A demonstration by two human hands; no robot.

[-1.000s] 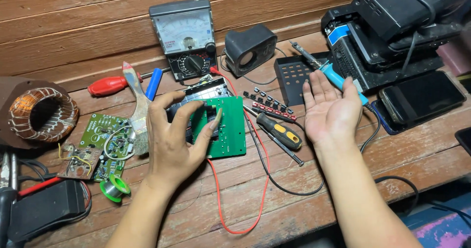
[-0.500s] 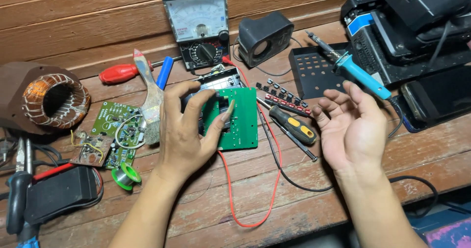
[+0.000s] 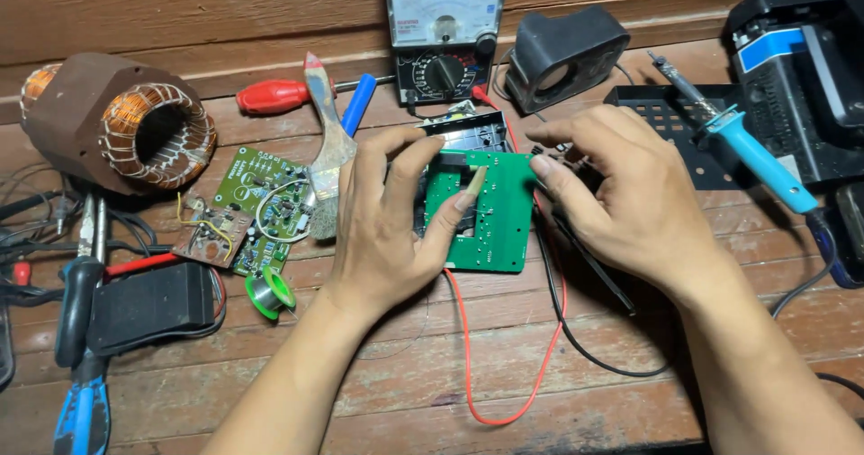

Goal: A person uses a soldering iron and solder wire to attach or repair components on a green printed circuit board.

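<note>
**2 hands on a green circuit board at a wooden bench**

While the head camera looks straight down at the wooden bench [image 3: 450, 374], the green circuit board [image 3: 490, 216] lies near the middle of it, solder side up, resting partly on a black plastic housing [image 3: 472, 131]. The board's long axis runs away from the person, its far edge pointing toward the analog multimeter [image 3: 445, 27] at the back and its near edge toward the person.

The left hand [image 3: 387, 230] grips the board's left edge: the thumb presses on the green face near a cut-out, while the fingers curl over the far left corner and the housing. The right hand [image 3: 621, 198] is at the board's right edge with its fingers bunched together; the thumb tip touches the upper right corner, and whether the fingertips pinch anything is hidden.

A red wire [image 3: 504, 392] loops from under the board toward the person, and a black wire [image 3: 594, 351] curves off beside it.

To the left lie 1 paintbrush [image 3: 328, 149], another green circuit board [image 3: 265, 203], a small solder spool [image 3: 268, 291], a red-handled screwdriver [image 3: 270, 97] and a copper-wound stator [image 3: 126, 122]. To the right, a blue-handled soldering iron [image 3: 747, 153] lies across a black perforated plate [image 3: 670, 122].
</note>
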